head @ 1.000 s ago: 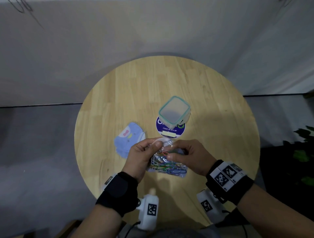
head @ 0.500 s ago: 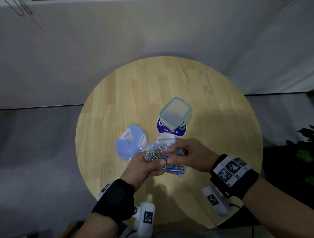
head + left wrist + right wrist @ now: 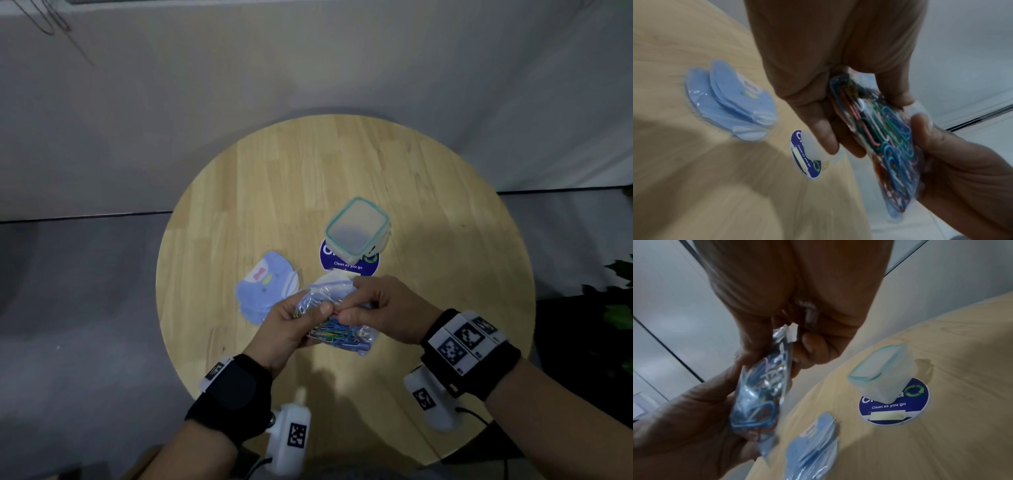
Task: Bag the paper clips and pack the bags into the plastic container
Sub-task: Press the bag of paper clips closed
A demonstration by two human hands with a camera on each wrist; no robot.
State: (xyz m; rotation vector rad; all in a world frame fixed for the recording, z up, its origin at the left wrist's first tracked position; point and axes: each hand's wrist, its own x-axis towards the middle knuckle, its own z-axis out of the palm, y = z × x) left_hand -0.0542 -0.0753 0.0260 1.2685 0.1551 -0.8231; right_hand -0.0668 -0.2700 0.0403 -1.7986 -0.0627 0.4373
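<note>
Both hands hold a clear bag of coloured paper clips [image 3: 339,332] [image 3: 892,146] [image 3: 760,395] just above the near part of the round wooden table [image 3: 428,192]. My left hand [image 3: 294,325] grips its left side, thumb on top. My right hand [image 3: 380,308] pinches the bag's upper part between thumb and curled fingers. The plastic container [image 3: 358,228] [image 3: 884,369], clear with a teal-edged rim, stands beyond the hands on a blue round sticker [image 3: 352,265]. A stack of small light-blue bags [image 3: 263,284] [image 3: 729,104] [image 3: 813,443] lies left of the hands.
The blue sticker [image 3: 894,407] reads "Clean as you go". Bare wood spreads across the far and right parts of the table. A dark plant [image 3: 616,301] stands past the table's right edge. Grey floor and pale wall surround the table.
My left hand slid from the bag's top down to its left side, thumb now beside my right thumb. The bag turned and now fans out between both hands.
</note>
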